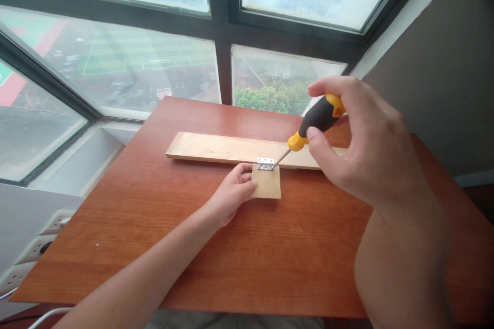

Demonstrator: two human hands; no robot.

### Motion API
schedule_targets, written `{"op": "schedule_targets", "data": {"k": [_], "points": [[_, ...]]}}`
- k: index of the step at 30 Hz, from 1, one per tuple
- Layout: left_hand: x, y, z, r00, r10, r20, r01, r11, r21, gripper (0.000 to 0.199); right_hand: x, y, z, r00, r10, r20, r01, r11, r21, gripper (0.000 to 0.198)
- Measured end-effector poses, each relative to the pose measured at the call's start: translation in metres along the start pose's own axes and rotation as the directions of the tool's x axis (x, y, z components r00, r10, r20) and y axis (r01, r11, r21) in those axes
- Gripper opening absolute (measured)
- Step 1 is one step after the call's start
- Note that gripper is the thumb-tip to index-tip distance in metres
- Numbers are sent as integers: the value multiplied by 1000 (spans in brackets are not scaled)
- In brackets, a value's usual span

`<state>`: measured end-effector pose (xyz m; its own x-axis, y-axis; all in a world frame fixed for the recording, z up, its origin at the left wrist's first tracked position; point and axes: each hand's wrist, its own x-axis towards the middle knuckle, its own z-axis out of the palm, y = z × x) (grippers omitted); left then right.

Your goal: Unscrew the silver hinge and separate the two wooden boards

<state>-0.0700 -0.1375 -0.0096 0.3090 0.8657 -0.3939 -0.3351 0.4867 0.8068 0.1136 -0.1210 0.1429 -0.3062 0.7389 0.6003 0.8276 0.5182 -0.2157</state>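
Note:
My right hand (363,139) grips a screwdriver (318,117) with a black and yellow handle, tilted so that its shaft points down and left. The tip meets the right end of a small silver hinge (266,164). This hinge lies along the top edge of a small square wooden piece (267,185), its upper leaf reaching over the front edge of a long wooden board (216,148). Pinched at its left side, the small piece is held by my left hand (236,190), thumb on top and fingers behind. My right forearm and hand cover the board's right end.
Everything rests on a reddish-brown wooden table (185,257). Large windows (146,67) in dark frames stand behind it. At the left, wall sockets (34,249) and a white cable (50,313) are close to the table's edge. A grey wall (443,72) rises on the right.

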Motion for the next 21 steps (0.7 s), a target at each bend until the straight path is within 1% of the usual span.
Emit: {"op": "schedule_targets", "data": {"k": [3,5,8,11,14,17,19,21], "points": [[0,1,1,1000,-5,-2,5,1000,3,32,0,1,3,996,81,-36,-84,992,-90,38],[-1,2,1,1000,-12,-11,12,1000,7,31,0,1,3,994,99,-49,-103,989,-105,34],[-1,3,2,999,-20,-25,21,1000,11,32,0,-1,0,996,72,-52,-74,997,-28,35],[-2,3,2,999,-24,-28,24,1000,11,32,0,-7,-5,993,64,-98,-59,997,53,37],[-2,3,3,999,-27,-31,27,1000,12,30,1,-13,-9,982,124,-141,-106,986,127,40],[-2,4,3,999,-26,-34,26,1000,10,30,1,-13,-11,971,190,-148,-164,972,168,44],[-2,4,3,999,-21,-37,21,1000,7,31,0,-9,-11,969,185,-166,-159,975,159,41],[-2,4,4,999,-19,-38,19,1000,5,32,0,-4,-13,966,143,-214,-112,983,147,30]]}}
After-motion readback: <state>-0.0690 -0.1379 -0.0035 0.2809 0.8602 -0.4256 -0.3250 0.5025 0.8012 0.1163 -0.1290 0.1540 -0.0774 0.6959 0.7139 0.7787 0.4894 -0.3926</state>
